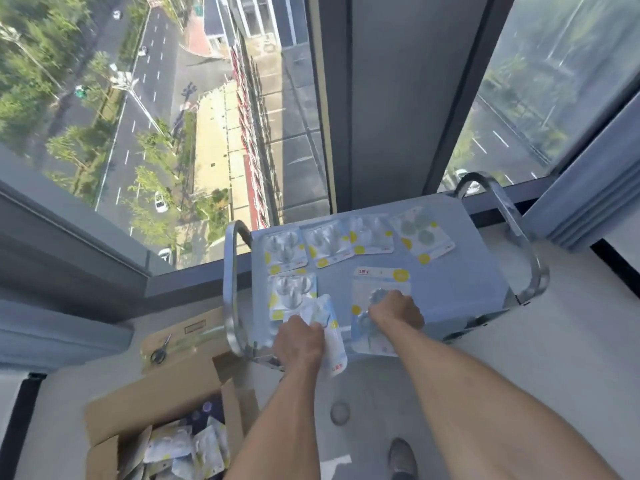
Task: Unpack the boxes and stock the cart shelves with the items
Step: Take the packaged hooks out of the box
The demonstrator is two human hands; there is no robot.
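An open cardboard box [145, 424] runs off the bottom edge, its packets a blurred jumble. The right hand [396, 311] covers the middle of one blister pack [379, 289]; print on every pack is too small to read. A shoe [401, 457] is cropped below.

Scissors [160, 349] lie on a closed cardboard flap by the window [207, 116]; a grey shoe [401, 457] stands on the floor

We make out red print at the top left corner of the large packet [381, 299] on the cart top [467, 271], too blurred to read
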